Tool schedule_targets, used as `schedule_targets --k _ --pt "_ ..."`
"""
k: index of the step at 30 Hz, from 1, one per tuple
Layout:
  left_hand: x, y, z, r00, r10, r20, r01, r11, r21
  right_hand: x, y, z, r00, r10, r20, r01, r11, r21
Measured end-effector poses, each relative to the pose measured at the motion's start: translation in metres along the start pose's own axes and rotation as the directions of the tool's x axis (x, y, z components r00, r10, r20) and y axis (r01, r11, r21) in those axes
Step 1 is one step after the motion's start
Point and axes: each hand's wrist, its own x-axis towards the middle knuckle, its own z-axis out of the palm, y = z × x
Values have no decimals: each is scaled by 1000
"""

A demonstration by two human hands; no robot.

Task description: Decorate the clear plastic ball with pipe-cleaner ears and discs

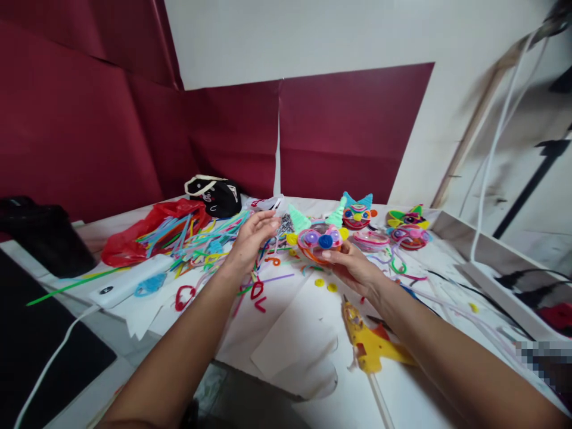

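My right hand [353, 268] grips a pipe-cleaner animal-face figure [311, 253] by its lower right side, the thumb in front. The figure has mint-green pointed ears, purple eyes, a blue round nose and yellow discs at its sides. My left hand [252, 239] is raised to the left of it, apart from it, fingers loosely bent and spread with nothing in them. Just beyond the left fingertips lies a heap of small silvery pieces [286, 224]. Below my right hand, a yellow hot glue gun [369, 345] rests on the table, a clear glue stick at its rear.
Loose pipe cleaners [214, 238] spill from a red plastic bag [129, 238] on the left. Finished-looking faces, one blue-eared [357, 211] and one yellow-green [409, 226], stand behind on the right. A white power strip [129, 280], black cup [44, 235] and black pouch [214, 196] are around.
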Motion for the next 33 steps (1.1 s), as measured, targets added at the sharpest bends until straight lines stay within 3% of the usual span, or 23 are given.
schedule_targets --k 5,9,12,18,22,28,33 --pt "-8 -15 -26 994 -101 50 96 992 80 14 18 13 998 40 50 -40 999 4" --pt "-13 -26 -42 983 -156 97 156 988 6 18 30 22 994 72 80 -73 997 16" --pt "-15 -30 -46 970 -149 195 163 985 -59 20 36 27 989 90 115 -94 995 29" --pt "-25 -34 -41 945 -174 277 215 969 -121 24 42 32 989 96 110 -101 994 49" --pt "-31 -47 -34 938 -118 327 192 960 -203 24 43 39 992 80 93 -87 994 72" --pt "-41 -61 -19 954 -179 238 249 919 -305 28 48 46 993 83 83 -90 992 88" --pt "-46 -64 -10 972 -140 190 203 908 -368 30 56 47 994 83 72 -89 992 88"
